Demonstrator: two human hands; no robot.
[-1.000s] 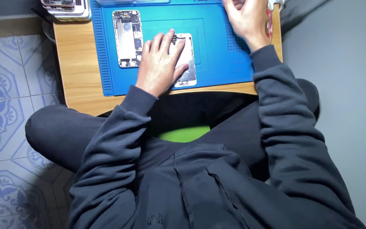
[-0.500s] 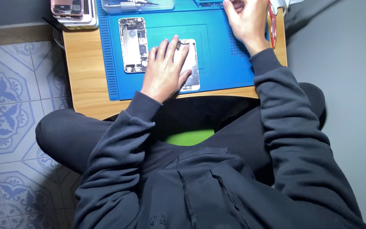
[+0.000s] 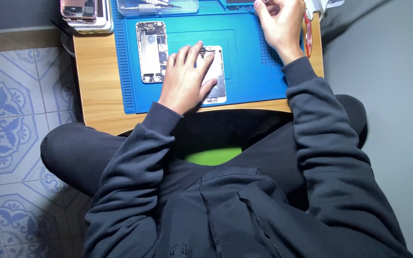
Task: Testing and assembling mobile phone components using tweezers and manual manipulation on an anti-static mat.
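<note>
The left hand lies flat, palm down, on a phone screen panel that rests on the blue work mat near the mat's front edge, about midway along it. The fingers are spread and stretched toward the back of the bench, pressing on the panel without curling round it, so the hand grips nothing. Its wrist comes out of a dark hoodie sleeve that crosses the front edge of the wooden bench.

Just beside that hand, toward the left edge of the mat, lies an opened phone body with its inner parts showing, close to the panel but not touching it.

The right hand is raised to the back right part of the mat, knuckles up, fingers bent inward near the top of the view. Whether it holds something small cannot be told, as the fingertips are cut off by the edge of the view. A red-handled tool lies just to the right of this hand, near the right edge of the bench.

At the back edge of the mat sits a clear tray with metal tools in it. On the back left corner of the bench is a stack of phones. A patterned tile floor shows to the left of the bench.
</note>
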